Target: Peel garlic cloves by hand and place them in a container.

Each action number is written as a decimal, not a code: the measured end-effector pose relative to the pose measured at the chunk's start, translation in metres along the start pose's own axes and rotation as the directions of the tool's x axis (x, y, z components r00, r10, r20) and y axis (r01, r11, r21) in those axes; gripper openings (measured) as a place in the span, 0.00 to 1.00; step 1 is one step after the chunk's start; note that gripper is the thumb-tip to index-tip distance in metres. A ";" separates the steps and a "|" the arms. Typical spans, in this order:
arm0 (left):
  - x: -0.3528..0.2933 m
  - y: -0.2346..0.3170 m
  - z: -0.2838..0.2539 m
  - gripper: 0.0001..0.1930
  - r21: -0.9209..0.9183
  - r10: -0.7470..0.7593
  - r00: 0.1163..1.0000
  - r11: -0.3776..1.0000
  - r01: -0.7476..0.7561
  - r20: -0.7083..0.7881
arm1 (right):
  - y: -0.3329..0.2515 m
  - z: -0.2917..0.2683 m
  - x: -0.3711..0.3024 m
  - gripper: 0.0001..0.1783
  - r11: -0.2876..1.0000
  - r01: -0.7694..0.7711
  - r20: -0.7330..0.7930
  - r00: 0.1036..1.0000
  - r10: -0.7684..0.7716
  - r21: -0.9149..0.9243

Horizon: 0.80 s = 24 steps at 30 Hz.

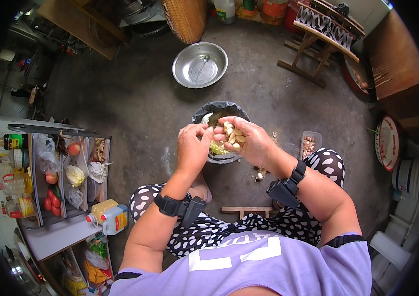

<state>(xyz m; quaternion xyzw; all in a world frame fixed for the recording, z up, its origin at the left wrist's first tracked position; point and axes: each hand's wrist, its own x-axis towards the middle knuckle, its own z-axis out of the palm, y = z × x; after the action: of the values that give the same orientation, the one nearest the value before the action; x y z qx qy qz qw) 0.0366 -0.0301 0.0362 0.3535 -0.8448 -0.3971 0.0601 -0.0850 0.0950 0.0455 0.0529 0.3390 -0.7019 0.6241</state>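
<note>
My right hand [250, 142] is cupped palm up, holding several pale peeled garlic cloves [234, 135] in the palm and fingers. Close against it on the left, my left hand [193, 148] has its thumb and fingertips pinched together; whatever lies between them is too small or hidden to make out. Both hands hover over a bin with a black liner [222, 106], where yellow-green leaf scraps [218, 148] show beneath the fingers. Beside my right knee, a clear plastic tub [310, 141] holds small reddish-brown pieces that look like unpeeled garlic cloves.
A metal basin [199, 65] with a spoon in it sits beyond the bin. At left stands a shelf rack [64, 172] of vegetables and bottles. A wooden folding chair [318, 42] is at far right, a red-rimmed enamel basin [387, 143] nearer. Scraps [260, 175] litter the floor.
</note>
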 end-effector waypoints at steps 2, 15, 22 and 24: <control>-0.002 0.001 0.006 0.16 -0.270 -0.064 0.998 0.961 0.061 -0.002 | 0.001 -0.009 0.005 0.14 0.996 -0.028 0.042 0.999 0.025 0.082; 0.000 0.062 0.027 0.27 -0.945 0.055 0.997 0.321 -0.068 -0.053 | 0.032 0.024 0.027 0.22 0.218 0.709 0.351 0.562 -0.749 -0.670; 0.001 0.043 0.005 0.26 -0.924 0.098 0.981 0.332 -0.192 -0.168 | 0.059 0.054 0.006 0.25 0.087 0.733 0.423 0.480 -0.768 -0.674; -0.017 0.037 0.020 0.27 -0.851 0.201 0.971 0.480 -0.213 -0.130 | 0.037 0.048 0.027 0.25 0.079 0.723 0.456 0.512 -0.728 -0.686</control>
<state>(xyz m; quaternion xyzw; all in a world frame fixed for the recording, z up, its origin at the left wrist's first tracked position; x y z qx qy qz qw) 0.0214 0.0095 0.0523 0.1750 -0.5723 -0.7507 0.2798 -0.0403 0.0468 0.0539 -0.4172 0.6035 -0.6659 0.1354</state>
